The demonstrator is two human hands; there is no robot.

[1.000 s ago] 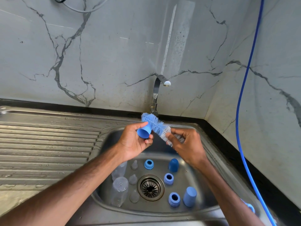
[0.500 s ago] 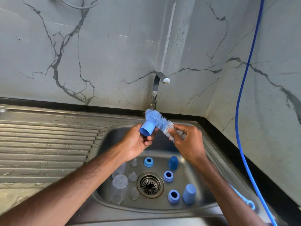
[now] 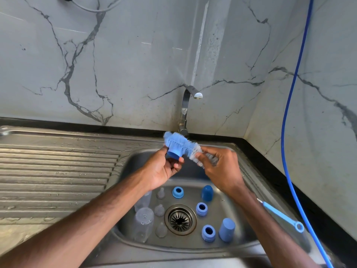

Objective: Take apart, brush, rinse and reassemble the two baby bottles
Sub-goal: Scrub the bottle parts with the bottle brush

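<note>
Brushing step: pinching blue cap [image 3: 173,154] in left hand [image 3: 164,168], gripping brush [image 3: 179,142] in right hand [image 3: 222,171]; probably needs rinsing next.

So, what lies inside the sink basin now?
Around the drain: two clear bottles, clear teats, three blue rings, two blue caps. The left forearm covers part of one bottle.

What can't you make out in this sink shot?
- Head view: the blue cap in the left hand is motion-blurred; whether the bristles of the brush reach inside it is unclear.
- Head view: the brush's shaft is hidden by the right hand.
- Head view: the left forearm covers part of the clear bottles.
- Head view: the right forearm hides where the blue handle leads.
</note>
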